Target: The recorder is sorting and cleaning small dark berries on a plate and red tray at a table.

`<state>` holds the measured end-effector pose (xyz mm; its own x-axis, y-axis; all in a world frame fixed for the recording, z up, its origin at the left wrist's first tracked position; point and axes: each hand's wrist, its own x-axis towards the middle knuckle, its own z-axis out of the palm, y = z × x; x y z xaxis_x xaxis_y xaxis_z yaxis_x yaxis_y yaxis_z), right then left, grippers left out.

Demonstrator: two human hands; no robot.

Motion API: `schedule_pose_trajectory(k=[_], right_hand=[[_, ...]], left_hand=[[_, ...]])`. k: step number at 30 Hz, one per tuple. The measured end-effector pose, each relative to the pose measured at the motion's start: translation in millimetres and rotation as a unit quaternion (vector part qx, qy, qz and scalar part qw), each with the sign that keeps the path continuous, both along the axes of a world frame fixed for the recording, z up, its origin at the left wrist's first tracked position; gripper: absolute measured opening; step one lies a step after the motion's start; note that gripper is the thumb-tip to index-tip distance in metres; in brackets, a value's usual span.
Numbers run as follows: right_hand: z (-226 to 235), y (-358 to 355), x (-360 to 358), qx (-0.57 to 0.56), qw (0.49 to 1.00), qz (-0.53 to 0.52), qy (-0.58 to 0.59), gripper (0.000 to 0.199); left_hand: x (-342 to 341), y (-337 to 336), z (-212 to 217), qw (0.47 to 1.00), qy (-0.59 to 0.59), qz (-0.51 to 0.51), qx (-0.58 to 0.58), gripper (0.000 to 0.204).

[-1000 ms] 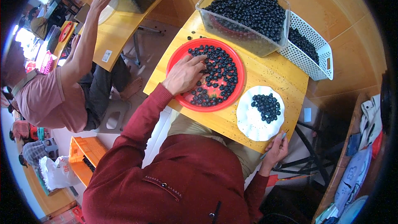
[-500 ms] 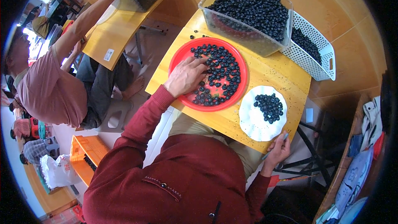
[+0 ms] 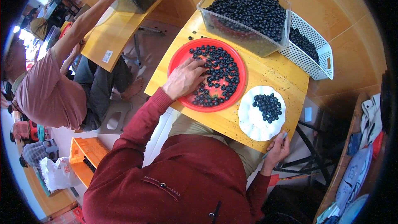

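Red tray [image 3: 207, 109] | left hand [image 3: 185, 79] palm down, fingers' hold unclear | right hand [image 3: 279, 149] gripping rod [image 3: 285, 135]

The near worktop [image 3: 290, 72] carries one red tray [image 3: 242, 79], one white plate [image 3: 248, 118] and one clear tub [image 3: 244, 41]. One white basket [image 3: 317, 71] adjoins.

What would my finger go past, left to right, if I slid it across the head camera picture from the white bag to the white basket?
White bag → orange crate → round red tray → wavy-edged white plate → white basket with holes.
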<state>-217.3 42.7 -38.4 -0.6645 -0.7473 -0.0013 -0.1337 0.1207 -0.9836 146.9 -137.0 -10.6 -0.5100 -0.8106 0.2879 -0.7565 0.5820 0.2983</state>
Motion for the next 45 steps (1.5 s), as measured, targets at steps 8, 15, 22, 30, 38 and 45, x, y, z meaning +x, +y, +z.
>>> schedule_pose_trajectory(k=[8,15,22,30,38,45], right_hand=[[1,0,-1,0.004,1.0,0.014,-0.009,0.021],[2,-1,2,0.007,1.0,0.01,0.003,0.021],[-2,0,-2,0.009,1.0,0.015,0.007,0.022],[-7,3,-5,0.017,1.0,0.012,0.014,0.021],[4,-1,1,0.026,1.0,0.012,0.001,0.022],[7,-3,4,0.019,1.0,0.005,-0.007,0.025]], left_hand=[[-4,10,2,0.998,0.048,0.01,-0.029,0.027],[-15,32,9,0.999,0.033,-0.039,-0.014,0.044],[-15,28,6,0.998,0.022,-0.052,-0.009,0.046],[-16,24,4,0.998,0.03,-0.047,-0.02,0.038],[-10,7,0,0.998,0.034,-0.036,-0.048,0.032],[-1,-2,0,0.998,0.02,-0.004,-0.061,0.033]])
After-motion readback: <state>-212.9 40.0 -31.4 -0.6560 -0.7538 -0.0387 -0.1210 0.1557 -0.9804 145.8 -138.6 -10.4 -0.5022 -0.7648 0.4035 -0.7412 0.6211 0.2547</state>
